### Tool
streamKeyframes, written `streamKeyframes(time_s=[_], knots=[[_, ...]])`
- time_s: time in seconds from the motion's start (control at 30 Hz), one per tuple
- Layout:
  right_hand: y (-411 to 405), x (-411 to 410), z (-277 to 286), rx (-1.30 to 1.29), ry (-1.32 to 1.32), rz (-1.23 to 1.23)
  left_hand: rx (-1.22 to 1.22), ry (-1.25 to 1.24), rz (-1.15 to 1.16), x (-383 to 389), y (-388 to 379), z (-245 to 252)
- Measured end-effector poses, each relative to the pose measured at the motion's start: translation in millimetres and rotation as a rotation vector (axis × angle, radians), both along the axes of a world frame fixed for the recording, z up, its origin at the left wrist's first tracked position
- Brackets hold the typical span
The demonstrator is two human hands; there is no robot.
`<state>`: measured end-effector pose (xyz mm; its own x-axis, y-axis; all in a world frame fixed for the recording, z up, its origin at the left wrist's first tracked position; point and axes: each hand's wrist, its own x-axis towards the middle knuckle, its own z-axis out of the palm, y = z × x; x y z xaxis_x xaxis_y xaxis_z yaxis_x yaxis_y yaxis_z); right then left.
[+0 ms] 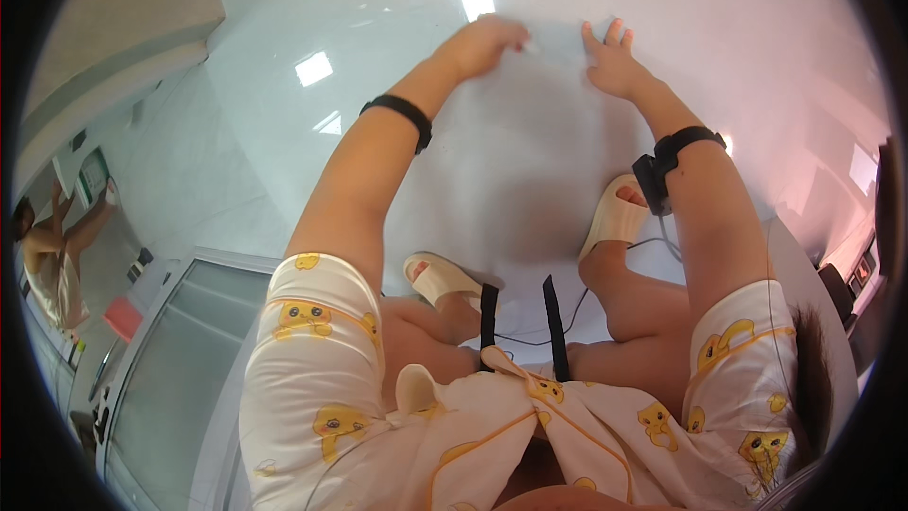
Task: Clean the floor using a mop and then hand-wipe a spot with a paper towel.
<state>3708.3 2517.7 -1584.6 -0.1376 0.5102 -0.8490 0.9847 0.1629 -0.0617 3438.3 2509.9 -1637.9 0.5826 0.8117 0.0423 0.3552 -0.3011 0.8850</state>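
The glossy pale floor lies before me, with bright reflections on it. My left hand is low over it, blurred, with its fingers bent together. A small white thing shows at those fingertips, too blurred to name. To its right, my right hand has its fingers spread against the floor and holds nothing. Black bands circle both forearms, and the right band carries a small black device with a grey cable.
Cream open-toed slippers are on my feet, with thin cables between them. A metal-framed glass door panel stands at left; beyond it are another person and a pink seat. A beige wall or cabinet juts in at upper left.
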Motion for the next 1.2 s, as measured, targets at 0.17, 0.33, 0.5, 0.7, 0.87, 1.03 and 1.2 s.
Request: streamKeyframes(time_s=[0.17, 0.33, 0.5, 0.7, 0.87, 1.03, 1.2], knots=[[-3, 9, -8, 0.0, -0.068, 0.195, -0.381, 0.014, -0.277, -10, -85, 22], [-7, 2, -6, -0.021, -0.044, 0.195, -0.318, -0.023, 0.005, -24, -118, 14], [-16, 1, -22, 0.023, -0.129, 0.241, -0.249, 0.0, 0.392, -58, -57, 15], [-28, 13, -43, 0.067, -0.072, 0.105, -0.159, 0.166, 0.54, -71, -26, -13], [-31, 8, -32, 0.051, -0.014, 0.065, -0.039, 0.14, 0.309, -69, -73, -24], [-37, 18, -42, 0.052, -0.028, 0.069, -0.033, 0.056, 0.037, -71, -172, -20], [-50, 5, -37, 0.041, -0.026, 0.069, -0.305, 0.015, 0.006, -80, -206, -3]])
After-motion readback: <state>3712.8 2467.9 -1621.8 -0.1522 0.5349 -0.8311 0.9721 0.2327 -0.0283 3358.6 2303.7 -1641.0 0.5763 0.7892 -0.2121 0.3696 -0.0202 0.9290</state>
